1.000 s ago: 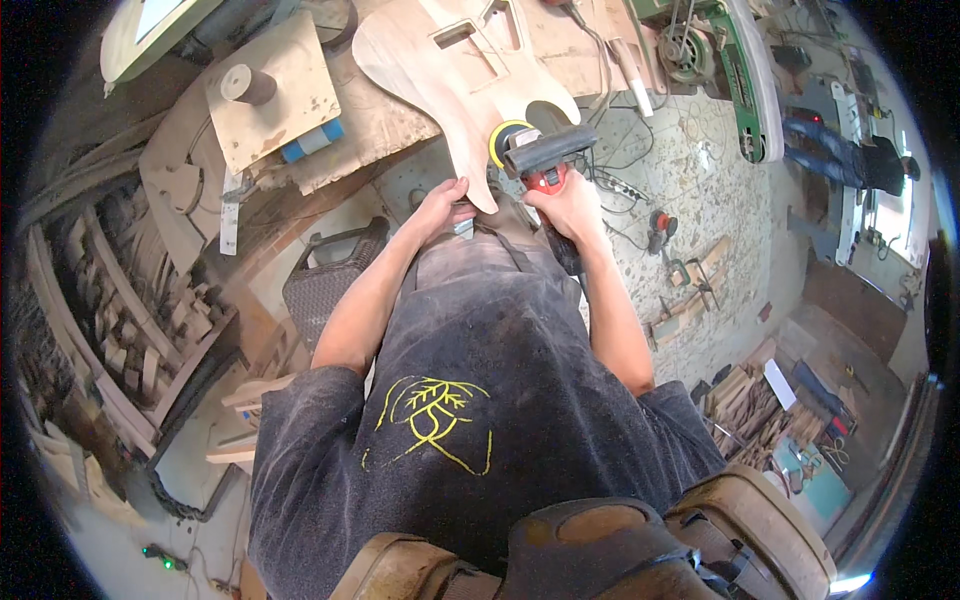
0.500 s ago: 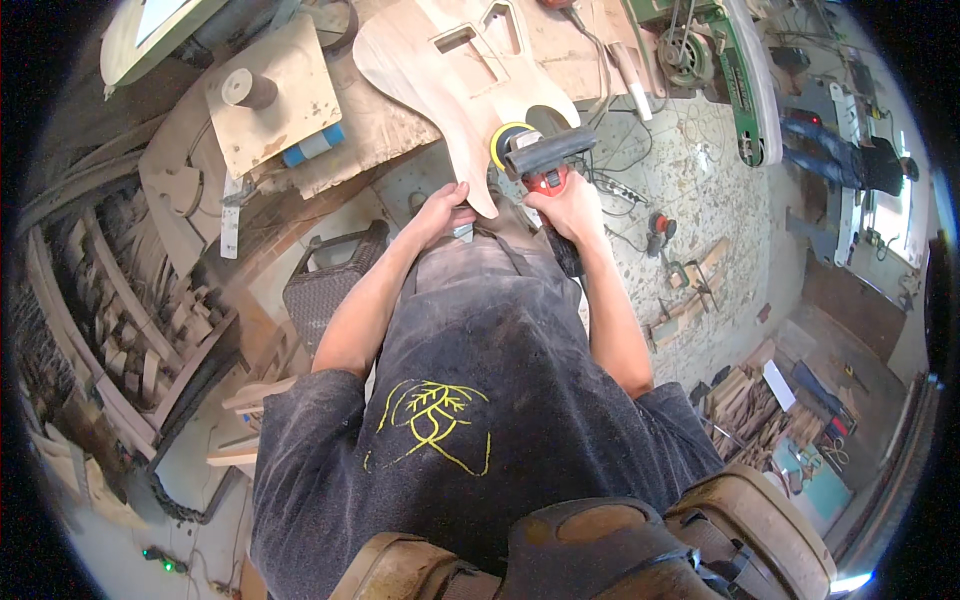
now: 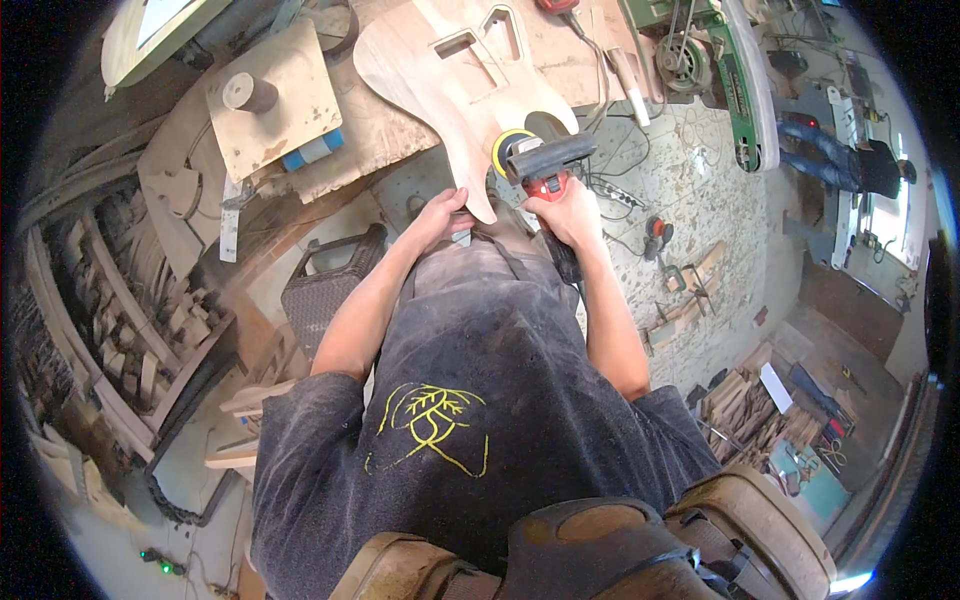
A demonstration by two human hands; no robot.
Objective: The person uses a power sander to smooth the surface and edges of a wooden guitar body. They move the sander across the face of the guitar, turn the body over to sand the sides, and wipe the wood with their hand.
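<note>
A pale, unfinished wooden guitar body (image 3: 455,95) with routed cavities lies on the workbench (image 3: 360,150). My left hand (image 3: 440,215) grips its lower horn at the near edge. My right hand (image 3: 562,208) is closed around a red and black power sander (image 3: 540,160) with a yellow pad, pressed against the body's lower right edge. My forearms reach up from a dark apron.
A square wooden board with a cylinder (image 3: 270,100) sits left on the bench. A black case (image 3: 330,285) stands below it. Wood offcuts fill racks (image 3: 130,330) at the left. Tools and cables lie on the floor (image 3: 690,230) at the right. Another person (image 3: 850,165) stands far right.
</note>
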